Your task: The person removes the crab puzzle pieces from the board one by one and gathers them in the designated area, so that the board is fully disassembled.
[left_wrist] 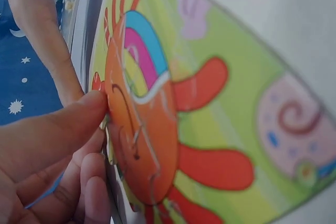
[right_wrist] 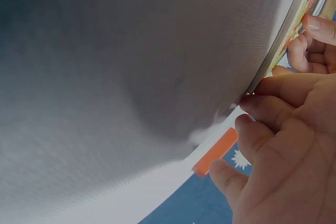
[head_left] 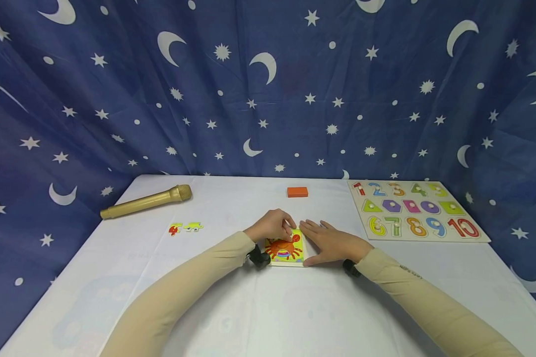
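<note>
Near the centre of the frame, a crab puzzle lies flat on the white table between a person's two hands. The left hand reaches over its upper edge with fingers curled and the thumb touching the picture near a red claw, seemingly to press there; whether it also pinches a piece, I cannot tell. The right hand lies with fingers extended along the puzzle's right edge, gripping nothing, probably so that the puzzle does not slide. A red-and-yellow piece and a yellow-green piece lie loose at centre left, perhaps set aside within reach. The gold microphone at left, the orange block above the hands and the number board at right stand well apart, leaving the hands room.
</note>
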`<state>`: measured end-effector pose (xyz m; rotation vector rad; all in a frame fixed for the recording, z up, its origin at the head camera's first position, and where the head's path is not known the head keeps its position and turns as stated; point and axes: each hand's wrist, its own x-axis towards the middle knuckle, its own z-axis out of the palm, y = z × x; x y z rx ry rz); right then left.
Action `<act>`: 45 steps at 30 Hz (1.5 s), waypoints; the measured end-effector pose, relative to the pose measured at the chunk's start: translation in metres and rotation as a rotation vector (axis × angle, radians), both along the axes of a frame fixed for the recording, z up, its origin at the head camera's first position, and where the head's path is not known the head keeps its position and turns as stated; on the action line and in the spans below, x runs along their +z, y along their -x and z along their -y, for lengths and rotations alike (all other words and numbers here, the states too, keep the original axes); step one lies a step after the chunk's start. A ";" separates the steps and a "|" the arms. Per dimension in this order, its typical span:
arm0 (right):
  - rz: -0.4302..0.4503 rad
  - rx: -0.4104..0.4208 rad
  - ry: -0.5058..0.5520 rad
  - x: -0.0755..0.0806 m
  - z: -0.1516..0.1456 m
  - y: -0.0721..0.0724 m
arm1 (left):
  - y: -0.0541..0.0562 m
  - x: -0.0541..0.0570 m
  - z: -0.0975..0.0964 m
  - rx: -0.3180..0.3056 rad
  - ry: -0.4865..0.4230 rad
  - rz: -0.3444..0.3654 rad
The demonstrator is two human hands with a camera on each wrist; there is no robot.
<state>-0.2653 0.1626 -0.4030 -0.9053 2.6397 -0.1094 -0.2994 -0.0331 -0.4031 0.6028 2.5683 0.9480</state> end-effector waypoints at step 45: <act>-0.006 0.013 0.033 0.000 -0.002 0.000 | -0.004 -0.003 -0.002 -0.005 0.018 -0.112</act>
